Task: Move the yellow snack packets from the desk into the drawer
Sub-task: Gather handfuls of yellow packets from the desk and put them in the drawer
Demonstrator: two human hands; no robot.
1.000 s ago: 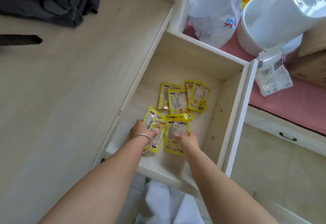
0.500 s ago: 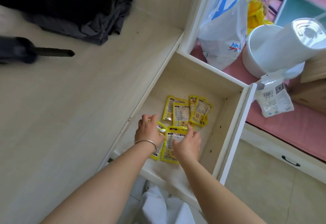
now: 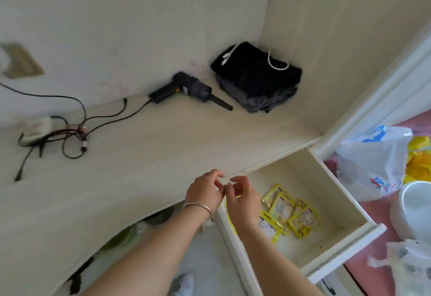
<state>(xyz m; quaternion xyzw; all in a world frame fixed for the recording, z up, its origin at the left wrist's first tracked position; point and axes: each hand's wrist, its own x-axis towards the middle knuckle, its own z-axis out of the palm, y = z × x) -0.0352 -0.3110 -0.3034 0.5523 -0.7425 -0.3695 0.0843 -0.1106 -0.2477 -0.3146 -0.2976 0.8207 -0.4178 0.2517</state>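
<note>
Several yellow snack packets [image 3: 288, 211] lie on the floor of the open drawer [image 3: 331, 246] at the lower right. My left hand [image 3: 204, 193], with a silver bangle on its wrist, and my right hand [image 3: 242, 199] hover close together above the drawer's near left corner, fingers loosely curled, holding nothing. The right hand and forearm cover part of the packets. No yellow packet shows on the desk top [image 3: 140, 155].
A dark handheld tool [image 3: 186, 90] with a cord, a folded black garment [image 3: 258, 76] and a power strip with cables [image 3: 39, 130] sit at the desk's back. Right of the drawer stand a white plastic bag [image 3: 370, 167] and a white bowl [image 3: 415, 211].
Both hands have lifted off the packets and out of the drawer, coming together empty above its left corner. The view has swung up and left over the desk.
</note>
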